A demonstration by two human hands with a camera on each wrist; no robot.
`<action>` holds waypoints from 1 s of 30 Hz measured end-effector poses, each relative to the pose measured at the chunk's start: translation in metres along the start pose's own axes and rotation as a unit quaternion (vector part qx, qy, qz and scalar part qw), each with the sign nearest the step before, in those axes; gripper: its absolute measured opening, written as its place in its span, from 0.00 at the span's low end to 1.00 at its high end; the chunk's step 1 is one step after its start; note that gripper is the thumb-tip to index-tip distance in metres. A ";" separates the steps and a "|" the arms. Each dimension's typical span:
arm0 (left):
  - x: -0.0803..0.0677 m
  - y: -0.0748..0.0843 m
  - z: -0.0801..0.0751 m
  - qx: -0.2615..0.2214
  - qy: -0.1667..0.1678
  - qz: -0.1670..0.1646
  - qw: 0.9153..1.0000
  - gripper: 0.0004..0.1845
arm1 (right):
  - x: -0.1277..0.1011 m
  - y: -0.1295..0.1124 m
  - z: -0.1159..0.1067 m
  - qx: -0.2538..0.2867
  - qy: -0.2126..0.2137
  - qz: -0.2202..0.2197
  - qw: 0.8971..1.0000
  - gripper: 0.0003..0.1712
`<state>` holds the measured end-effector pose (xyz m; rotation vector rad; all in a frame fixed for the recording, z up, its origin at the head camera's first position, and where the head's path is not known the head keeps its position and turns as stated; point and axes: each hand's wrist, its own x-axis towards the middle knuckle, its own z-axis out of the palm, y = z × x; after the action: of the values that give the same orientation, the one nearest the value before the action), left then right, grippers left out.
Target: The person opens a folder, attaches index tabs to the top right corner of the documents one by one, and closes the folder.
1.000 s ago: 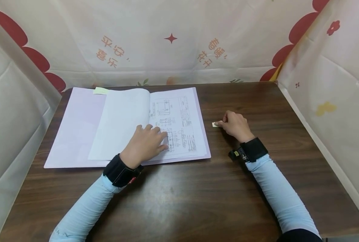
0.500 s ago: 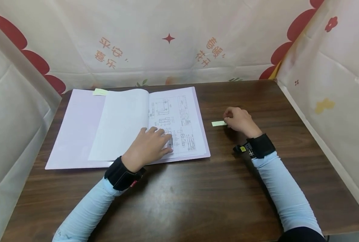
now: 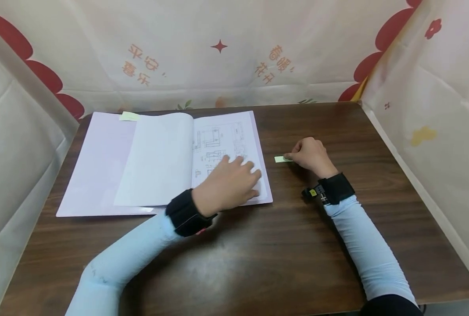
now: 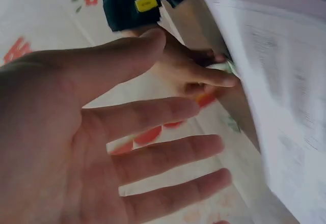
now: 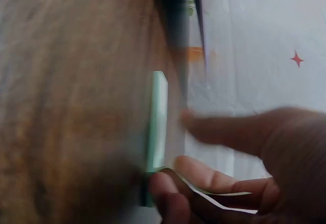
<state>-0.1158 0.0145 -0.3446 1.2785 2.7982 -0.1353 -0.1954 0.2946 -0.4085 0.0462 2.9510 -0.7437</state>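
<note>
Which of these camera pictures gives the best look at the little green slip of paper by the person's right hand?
The head view: the green slip lies flat on the table, with the right hand pinching its end. The right wrist view shows it close but blurred and edge-on. The left wrist view shows only a small piece past the fingers.

We're seeing bare table [image 3: 258,254] lying open from 4 to 8 o'clock; open folder [image 3: 100,166] blocking 10 o'clock, sticky-note strip [image 3: 280,159] sitting at 1 o'clock, curtain walls [image 3: 435,109] closing 12 and 3.
</note>
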 end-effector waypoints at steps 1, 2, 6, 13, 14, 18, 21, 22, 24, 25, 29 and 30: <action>0.009 0.004 -0.002 0.009 -0.006 0.010 1.000 0.25 | 0.001 0.001 0.001 0.003 0.002 -0.001 1.000 0.18; 0.019 0.008 -0.004 0.017 -0.016 0.020 1.000 0.26 | 0.001 0.001 0.002 0.007 0.002 0.000 1.000 0.15; 0.059 0.017 0.001 0.046 -0.069 0.033 0.996 0.33 | 0.004 0.004 0.005 0.017 0.002 0.000 1.000 0.11; 0.108 0.019 0.023 0.088 -0.088 0.003 0.992 0.40 | 0.008 0.006 0.007 0.029 -0.017 0.003 0.999 0.12; 0.111 0.019 0.026 0.087 -0.092 0.002 0.992 0.40 | 0.008 0.006 0.007 0.031 -0.019 0.006 0.999 0.11; 0.119 0.019 0.032 0.080 -0.106 0.000 0.991 0.40 | 0.008 0.008 0.006 0.035 -0.025 0.006 0.999 0.10; 0.121 0.018 0.035 0.071 -0.104 -0.005 0.992 0.38 | 0.008 0.008 0.003 0.031 -0.019 -0.001 0.999 0.10; 0.122 0.018 0.036 0.070 -0.101 -0.006 0.992 0.37 | 0.008 0.008 0.002 0.028 -0.015 -0.002 1.000 0.09; 0.122 0.019 0.036 0.067 -0.097 -0.010 0.993 0.36 | 0.008 0.009 -0.001 0.019 -0.007 -0.003 1.000 0.09; 0.122 0.019 0.037 0.067 -0.097 -0.012 0.993 0.37 | 0.008 0.010 -0.002 0.017 -0.005 0.000 1.000 0.09; 0.123 0.020 0.038 0.064 -0.098 -0.017 0.993 0.39 | 0.007 0.015 -0.006 0.016 -0.006 0.005 1.000 0.09; 0.123 0.020 0.038 0.063 -0.099 -0.018 0.993 0.39 | 0.007 0.017 -0.007 0.017 -0.009 0.004 1.000 0.09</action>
<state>-0.1800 0.1157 -0.3946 1.1674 2.6810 -0.4222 -0.2018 0.3127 -0.4108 0.0541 2.9201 -0.7879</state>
